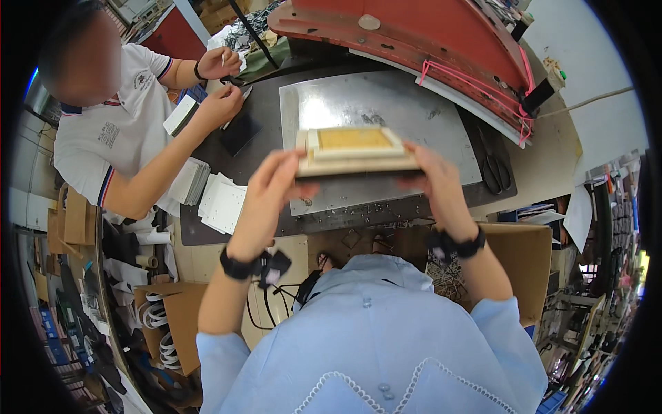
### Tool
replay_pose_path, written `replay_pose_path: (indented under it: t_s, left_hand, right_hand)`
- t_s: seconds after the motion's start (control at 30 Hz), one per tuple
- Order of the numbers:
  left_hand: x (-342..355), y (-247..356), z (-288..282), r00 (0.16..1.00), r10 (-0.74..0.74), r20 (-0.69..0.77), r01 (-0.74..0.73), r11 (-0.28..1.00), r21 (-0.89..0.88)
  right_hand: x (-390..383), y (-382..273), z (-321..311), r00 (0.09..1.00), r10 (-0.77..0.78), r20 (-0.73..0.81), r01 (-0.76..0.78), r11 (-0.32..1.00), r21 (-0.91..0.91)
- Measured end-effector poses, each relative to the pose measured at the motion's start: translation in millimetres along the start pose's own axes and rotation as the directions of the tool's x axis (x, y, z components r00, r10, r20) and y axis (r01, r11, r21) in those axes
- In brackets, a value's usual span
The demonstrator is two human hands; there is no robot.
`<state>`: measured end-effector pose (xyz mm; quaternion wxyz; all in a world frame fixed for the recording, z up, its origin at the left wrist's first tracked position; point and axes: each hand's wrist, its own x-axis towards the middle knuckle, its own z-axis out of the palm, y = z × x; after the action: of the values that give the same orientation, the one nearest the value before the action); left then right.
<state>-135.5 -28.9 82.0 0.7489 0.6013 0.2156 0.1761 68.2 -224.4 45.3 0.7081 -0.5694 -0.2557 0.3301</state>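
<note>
A cream-coloured rectangular block (358,165) with a raised rim and a yellow panel on top is held level above the table by both my hands. Its underside is dark. My left hand (274,181) grips the block's left end, and my right hand (436,181) grips the right end, with the thumbs at the upper edges. The fingers underneath are partly hidden and blurred. Below the block lies a shiny grey metal plate (427,114) on the dark tabletop (207,231). Small dark bits are scattered along the plate's near edge.
A red machine (400,31) with pink cord (469,90) arches over the table's far side. Black scissors (494,169) lie at right. White cards (224,203) sit at left, beside a co-worker (124,117) whose hands hold something small. Cardboard boxes (514,265) flank me.
</note>
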Motion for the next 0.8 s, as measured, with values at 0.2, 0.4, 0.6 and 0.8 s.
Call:
replay_pose_path:
  t_s: [0.2, 0.4, 0.6, 0.8]
  left_hand:
    - [85, -24, -11, 1.000, -0.019, 0.013, 0.019, 1.000, -0.022]
    - [26, -36, -5, 0.990, -0.135, 0.024, 0.126, 0.965, 0.229]
    - [-84, 14, 17, 0.936, -0.341, 0.082, 0.333, 0.938, 0.095]
    - [-18, -2, 13, 0.992, -0.080, -0.094, 0.098, 0.975, 0.200]
  right_hand:
    - [74, 13, -13, 0.999, -0.001, -0.036, 0.000, 1.000, -0.030]
    - [7, 18, -18, 0.994, 0.087, -0.066, -0.097, 0.982, -0.164]
    - [-91, -43, -22, 0.917, 0.398, 0.014, -0.396, 0.915, -0.073]
    - [-20, -25, -8, 0.980, 0.193, -0.040, -0.195, 0.980, -0.047]
